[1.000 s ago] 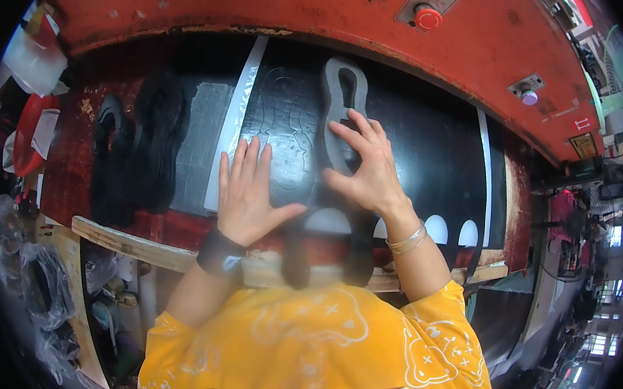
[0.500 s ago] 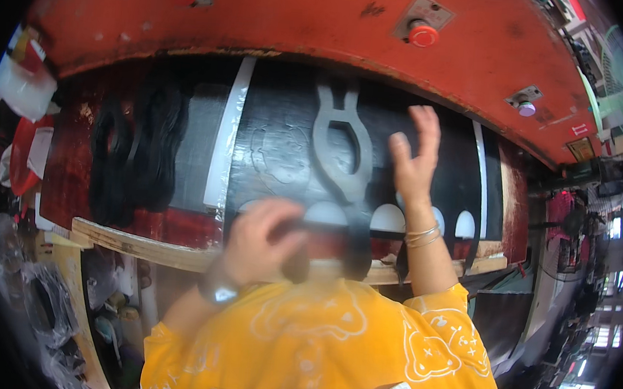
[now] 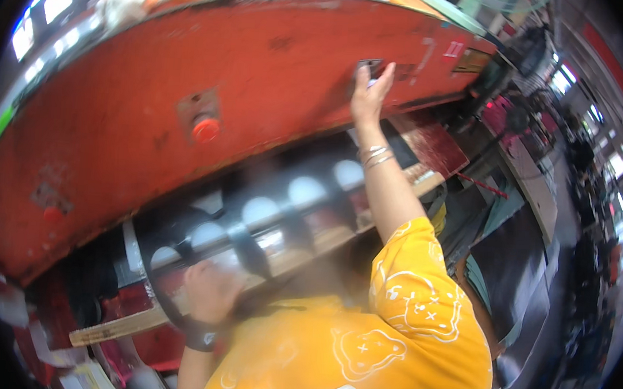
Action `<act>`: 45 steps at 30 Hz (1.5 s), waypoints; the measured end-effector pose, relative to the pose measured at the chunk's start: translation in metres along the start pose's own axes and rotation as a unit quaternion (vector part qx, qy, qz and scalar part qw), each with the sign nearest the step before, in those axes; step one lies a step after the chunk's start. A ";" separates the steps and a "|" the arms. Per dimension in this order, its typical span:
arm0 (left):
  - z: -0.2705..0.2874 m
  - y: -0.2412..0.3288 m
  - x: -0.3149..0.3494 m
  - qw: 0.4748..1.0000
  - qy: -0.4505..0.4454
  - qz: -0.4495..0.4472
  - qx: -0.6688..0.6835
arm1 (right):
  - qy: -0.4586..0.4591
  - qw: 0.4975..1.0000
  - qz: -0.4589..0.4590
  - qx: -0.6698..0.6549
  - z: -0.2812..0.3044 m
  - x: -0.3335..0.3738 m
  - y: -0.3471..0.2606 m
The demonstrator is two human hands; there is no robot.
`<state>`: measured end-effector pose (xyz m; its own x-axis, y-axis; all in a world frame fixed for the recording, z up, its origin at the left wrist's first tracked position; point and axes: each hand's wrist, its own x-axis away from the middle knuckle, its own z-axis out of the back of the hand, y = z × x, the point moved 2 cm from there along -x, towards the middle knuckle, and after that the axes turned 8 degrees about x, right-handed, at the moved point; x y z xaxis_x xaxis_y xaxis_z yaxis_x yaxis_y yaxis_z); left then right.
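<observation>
Right hand (image 3: 368, 102) at button panel (image 3: 368, 64), right end of red machine (image 3: 275, 96); fingers spread apart, contact unclear. Left hand (image 3: 212, 290) blurred near wooden rail (image 3: 122, 324); can't tell its fingers. Possible pinch if machine moves with left hand that close.
</observation>
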<state>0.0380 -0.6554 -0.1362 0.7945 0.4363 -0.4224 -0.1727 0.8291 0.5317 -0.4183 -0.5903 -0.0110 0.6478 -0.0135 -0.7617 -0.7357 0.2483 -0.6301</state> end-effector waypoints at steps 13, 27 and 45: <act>-0.002 -0.023 -0.019 0.998 0.055 0.004 -0.042 | -0.585 0.790 0.166 0.075 0.106 0.213 -0.080; -0.016 -0.002 -0.003 0.995 0.041 0.078 -0.047 | -0.658 0.726 0.150 0.134 0.121 0.201 -0.082; 0.027 0.038 0.033 0.976 -0.058 0.174 -0.115 | -0.594 0.786 0.170 -0.007 0.055 0.252 -0.179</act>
<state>0.0734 -0.6187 -0.1101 0.7224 0.6742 -0.1533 -0.5592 0.7002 0.4439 -0.1130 -0.5852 -0.0819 0.1344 0.9678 -0.2128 -0.9031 0.0312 -0.4283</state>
